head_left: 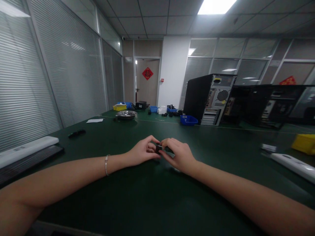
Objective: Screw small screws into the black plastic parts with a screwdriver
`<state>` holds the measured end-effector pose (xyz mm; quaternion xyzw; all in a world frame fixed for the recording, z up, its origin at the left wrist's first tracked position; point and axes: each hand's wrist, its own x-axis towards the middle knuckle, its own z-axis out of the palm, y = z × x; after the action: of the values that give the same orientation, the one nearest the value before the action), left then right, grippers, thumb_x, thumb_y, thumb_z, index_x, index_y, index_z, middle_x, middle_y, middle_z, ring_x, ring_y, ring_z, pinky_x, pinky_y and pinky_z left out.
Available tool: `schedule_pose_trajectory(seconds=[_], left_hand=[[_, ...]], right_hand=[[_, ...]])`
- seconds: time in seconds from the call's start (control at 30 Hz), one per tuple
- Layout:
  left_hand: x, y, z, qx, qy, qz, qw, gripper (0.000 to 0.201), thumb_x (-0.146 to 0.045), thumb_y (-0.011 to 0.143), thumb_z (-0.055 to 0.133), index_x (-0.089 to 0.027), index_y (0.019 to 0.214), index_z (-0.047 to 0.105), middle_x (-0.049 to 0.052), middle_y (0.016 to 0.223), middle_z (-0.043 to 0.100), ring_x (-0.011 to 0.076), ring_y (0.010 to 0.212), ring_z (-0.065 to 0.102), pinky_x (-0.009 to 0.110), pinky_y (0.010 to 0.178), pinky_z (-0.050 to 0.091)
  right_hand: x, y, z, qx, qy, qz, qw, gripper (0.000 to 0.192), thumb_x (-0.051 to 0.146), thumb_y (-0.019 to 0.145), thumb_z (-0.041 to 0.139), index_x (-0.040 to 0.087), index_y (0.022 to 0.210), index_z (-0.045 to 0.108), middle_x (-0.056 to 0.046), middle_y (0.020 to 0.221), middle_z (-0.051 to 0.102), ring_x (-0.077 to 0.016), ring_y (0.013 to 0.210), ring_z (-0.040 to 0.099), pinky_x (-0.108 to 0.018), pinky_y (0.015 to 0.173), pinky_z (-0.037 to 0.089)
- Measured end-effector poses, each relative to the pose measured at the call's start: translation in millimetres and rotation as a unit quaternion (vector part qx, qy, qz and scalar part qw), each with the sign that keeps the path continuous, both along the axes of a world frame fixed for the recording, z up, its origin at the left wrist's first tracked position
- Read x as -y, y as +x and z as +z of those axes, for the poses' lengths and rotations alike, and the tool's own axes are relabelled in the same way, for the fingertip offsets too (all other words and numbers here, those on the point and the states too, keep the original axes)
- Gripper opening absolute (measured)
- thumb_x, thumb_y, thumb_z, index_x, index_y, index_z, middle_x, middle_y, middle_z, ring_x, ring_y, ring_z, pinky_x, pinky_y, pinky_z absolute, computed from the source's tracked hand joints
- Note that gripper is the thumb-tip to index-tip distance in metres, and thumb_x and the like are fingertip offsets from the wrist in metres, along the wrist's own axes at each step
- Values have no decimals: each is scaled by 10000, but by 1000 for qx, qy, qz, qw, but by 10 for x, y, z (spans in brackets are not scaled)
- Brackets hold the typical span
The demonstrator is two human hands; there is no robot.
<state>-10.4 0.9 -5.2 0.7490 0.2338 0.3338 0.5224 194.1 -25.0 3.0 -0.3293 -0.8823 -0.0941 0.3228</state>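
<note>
Between my two hands, just above the dark green tabletop (137, 193), is a small dark block-like part (158, 148); its kind is too small to make out. My left hand (145, 150) pinches it from the left with thumb and fingers. From the other side my right hand (178, 153) closes thumb and forefinger on its right edge. A thin bracelet circles my left wrist. Something shiny and pale shows partly on the table under my right hand, mostly hidden by it.
A black computer tower (206, 98) stands at the back right, beside a blue bin (188, 120). Toward the back left sit a metal bowl (126, 114) and a yellow basket (119, 107). A dark narrow object (76, 133) and a white long case (29, 149) lie left.
</note>
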Motion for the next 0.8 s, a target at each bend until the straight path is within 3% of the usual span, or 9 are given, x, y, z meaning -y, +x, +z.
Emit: schedule_pose_trajectory(seconds=[0.17,0.3,0.47,0.63,0.73,0.8], left_hand=[[-10,4,-29,4,-33,-30,999,455,-163,704,703,-166,1077,442,63,922,648,218,899,646,411,846,489],[-39,32,-40,31,-86,-44,995,362,-234,794,618,-162,1097,432,87,965,642,212,898,645,414,850,481],[-64,59,-42,38,-125,0,991,382,-272,796,618,-145,1112,445,84,868,663,198,788,656,379,770,494],[-62,57,-20,42,-163,-1,986,358,-273,766,650,-116,1073,556,109,950,657,184,824,635,339,796,475],[-198,10,-26,68,-155,19,985,288,-263,767,645,-117,1014,616,114,1014,640,182,877,615,315,816,462],[-386,-76,-36,92,-138,79,983,277,-274,778,629,-118,1006,633,115,1001,641,175,871,608,298,796,463]], right_hand=[[20,11,52,61,16,4,998,81,261,867,499,206,921,523,-45,923,618,-165,791,523,-249,637,369],[31,-6,54,54,-10,-6,998,103,228,837,531,210,937,512,-43,955,601,-171,828,525,-245,630,380],[30,-62,21,23,-41,-7,999,133,226,834,542,217,962,507,-38,959,587,-171,850,538,-252,672,419],[21,-82,-1,-25,-61,1,998,129,215,833,541,216,955,500,-45,969,581,-169,866,557,-269,717,454],[23,-74,-1,-58,-59,34,996,135,188,833,524,220,961,496,-62,1067,555,-172,939,553,-280,758,462],[18,-59,-2,-71,-58,45,995,124,181,841,505,215,960,499,-76,1110,530,-173,966,547,-283,772,465]])
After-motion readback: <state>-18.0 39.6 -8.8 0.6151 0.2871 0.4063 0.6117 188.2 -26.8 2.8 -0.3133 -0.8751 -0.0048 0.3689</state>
